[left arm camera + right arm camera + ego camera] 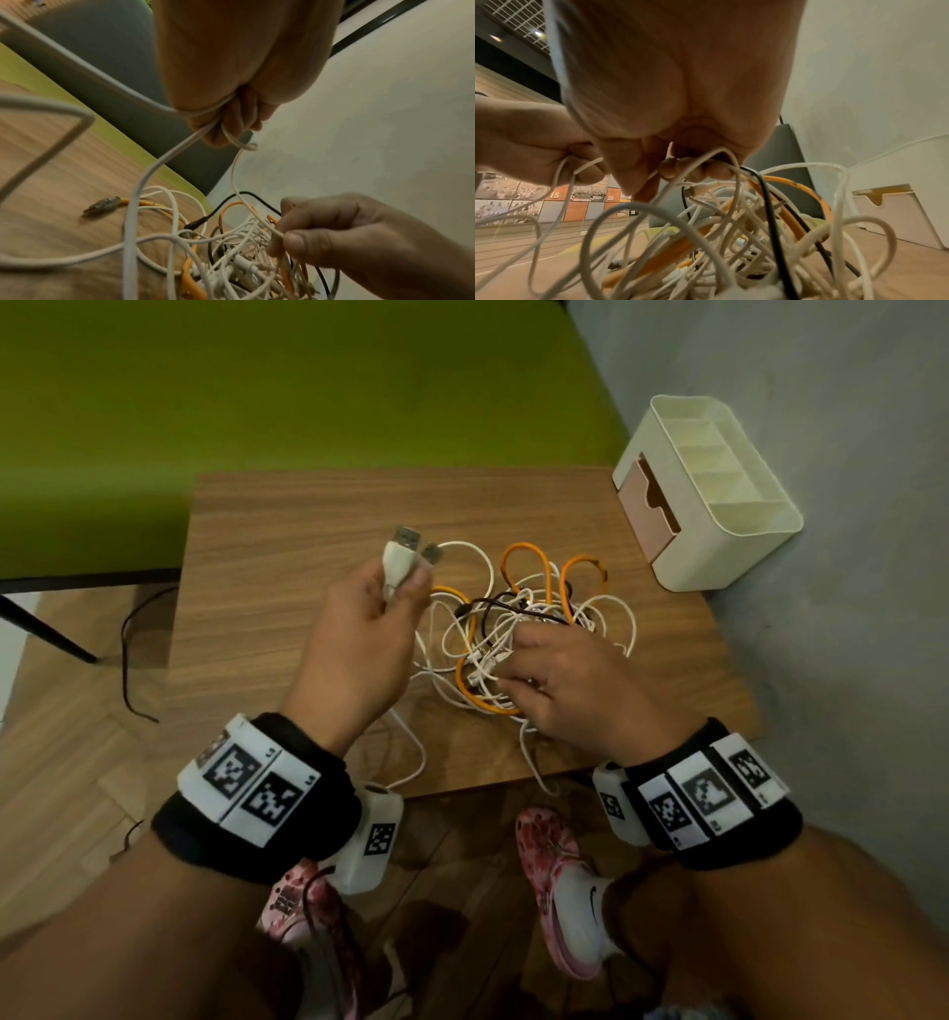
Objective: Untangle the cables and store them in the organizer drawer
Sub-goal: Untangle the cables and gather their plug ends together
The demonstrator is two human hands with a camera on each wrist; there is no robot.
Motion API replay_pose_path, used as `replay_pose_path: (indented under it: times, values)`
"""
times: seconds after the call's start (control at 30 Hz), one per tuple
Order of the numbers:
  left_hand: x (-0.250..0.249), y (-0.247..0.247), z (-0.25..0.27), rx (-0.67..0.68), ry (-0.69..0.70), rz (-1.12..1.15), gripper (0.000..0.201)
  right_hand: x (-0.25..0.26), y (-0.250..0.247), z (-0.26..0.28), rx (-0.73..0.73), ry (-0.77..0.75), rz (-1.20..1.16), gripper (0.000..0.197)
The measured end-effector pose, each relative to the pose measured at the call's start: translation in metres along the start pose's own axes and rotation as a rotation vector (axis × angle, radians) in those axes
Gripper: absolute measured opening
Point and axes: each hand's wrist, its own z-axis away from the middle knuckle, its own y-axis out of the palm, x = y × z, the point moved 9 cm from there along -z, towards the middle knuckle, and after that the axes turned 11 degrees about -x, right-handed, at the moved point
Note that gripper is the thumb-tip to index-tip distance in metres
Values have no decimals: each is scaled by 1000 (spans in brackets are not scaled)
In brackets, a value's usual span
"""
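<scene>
A tangle of white, orange and black cables (518, 629) lies on the small wooden table (267, 588). My left hand (369, 618) is raised left of the tangle and grips a white USB plug (399, 559) with its cable (164, 160) trailing down into the pile. My right hand (570, 680) rests on the near right of the tangle, fingers curled round thin white strands (706, 162). The cream organizer (719, 505) stands at the table's far right corner, its pink drawer (648, 510) facing left and shut.
A grey wall (847, 557) runs along the right of the table. A green surface (257, 403) lies beyond the far edge. A black cord (128, 660) trails on the wooden floor at left. My feet in pink shoes (554, 875) stand below the near edge.
</scene>
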Motion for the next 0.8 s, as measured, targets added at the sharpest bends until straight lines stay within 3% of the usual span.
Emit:
replay_pose_path:
  times: [0.1,0.17,0.27,0.4,0.47,0.6,0.8]
  values:
    - [-4,20,8,108,31,13,13,5,-7,-1,-65,-10,-81,23]
    - [-1,34,15,228,37,4,17,4,-15,-2,-135,2,-152,17]
    - [5,50,25,405,126,-174,18,-5,-24,-4,-211,74,-228,13]
    - [8,51,27,445,117,-247,11,-13,-23,-2,-195,138,-278,14]
    - [6,49,25,418,23,-127,19,-19,-20,0,-159,200,-305,18]
    - [-4,33,22,396,-280,387,21,-37,-14,6,-4,344,-206,40]
    - [-1,17,18,415,-349,507,21,-51,-26,6,-61,404,-194,19]
